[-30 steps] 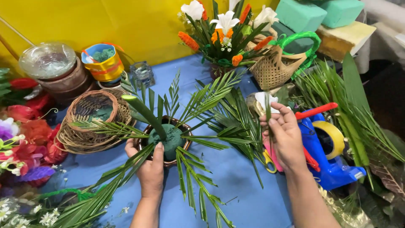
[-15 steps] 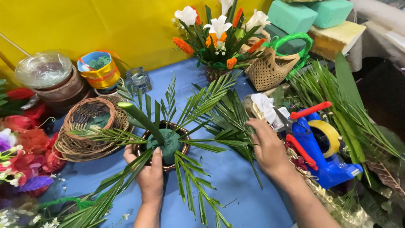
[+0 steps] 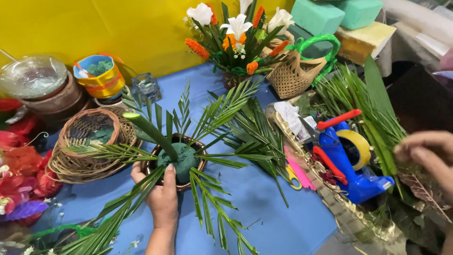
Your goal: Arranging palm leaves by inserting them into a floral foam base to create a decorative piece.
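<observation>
Currently: my left hand (image 3: 163,198) steadies the arrangement; my right hand (image 3: 427,158) is off to the side.

Left palm and fingers press against the near rim of the brown bowl (image 3: 200,163), thumb on the green foam ball (image 3: 181,160) inside; nothing enclosed. Palm fronds (image 3: 217,113) and a thick green stem (image 3: 151,132) stand in the foam. Right hand blurred over the loose leaves (image 3: 373,113); cannot tell its grip. Blue tape dispenser (image 3: 349,160) between the hands, wicker basket (image 3: 89,141) just left of the bowl.
</observation>
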